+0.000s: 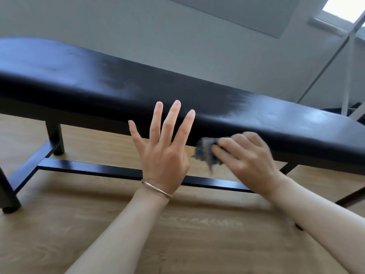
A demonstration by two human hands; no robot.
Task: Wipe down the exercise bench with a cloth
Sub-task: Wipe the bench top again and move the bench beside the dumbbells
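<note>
Mid-wipe here: right hand (245, 155) fingers bunched round the cloth (205, 153) on the bench's (118, 84) front edge, left hand (164, 149) fingers spread, so next probably sweep along that edge.

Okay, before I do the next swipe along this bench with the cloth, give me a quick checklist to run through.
1. Cloth secure in the grip: ok, the right hand has its fingers curled round it.
2. Cloth against the bench pad: ok, it sits at the pad's near side edge, though it is blurred.
3. Left hand out of the wiping path: not ok for a leftward swipe. It is spread open just left of the cloth.
4. Pad top already wiped: cannot tell, only patches of sheen show.
5. Bracelet clear of the pad: ok, it is below the pad's edge.
</note>
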